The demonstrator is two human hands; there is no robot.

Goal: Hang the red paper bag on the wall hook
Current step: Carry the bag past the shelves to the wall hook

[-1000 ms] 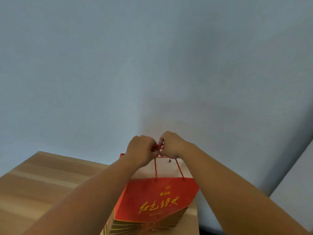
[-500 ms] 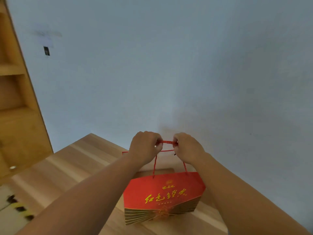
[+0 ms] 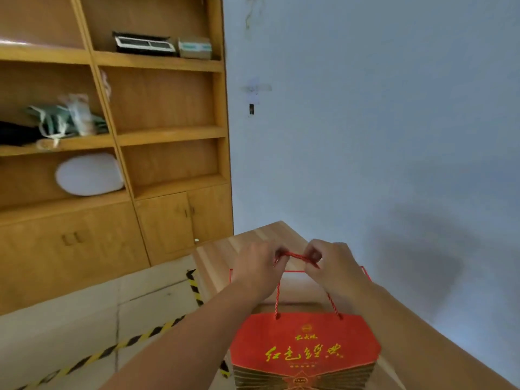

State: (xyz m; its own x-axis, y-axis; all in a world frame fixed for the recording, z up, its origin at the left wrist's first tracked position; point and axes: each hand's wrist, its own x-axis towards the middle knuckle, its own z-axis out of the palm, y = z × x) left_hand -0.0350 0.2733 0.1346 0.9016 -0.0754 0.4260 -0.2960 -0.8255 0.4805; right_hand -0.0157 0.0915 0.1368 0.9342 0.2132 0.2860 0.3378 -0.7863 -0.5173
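Note:
The red paper bag (image 3: pixel 305 344), printed with gold characters, hangs in front of me by its red rope handles (image 3: pixel 297 256). My left hand (image 3: pixel 256 268) and my right hand (image 3: pixel 334 266) each pinch the handles, which stretch taut between them. The bag is held above a light wooden table (image 3: pixel 247 249). High on the pale wall, well above and left of my hands, sits a small dark wall hook (image 3: pixel 251 108) under a clear adhesive patch.
A wooden shelf unit (image 3: pixel 168 130) with cupboard doors fills the left. Its shelves hold boxes, bundled items and a white oval object (image 3: pixel 88 174). Yellow-and-black tape (image 3: pixel 194 288) marks the pale floor beside the table.
The view has swung left, bringing the shelf unit and the hook into sight. My hands have moved slightly apart along the handles, still holding the bag.

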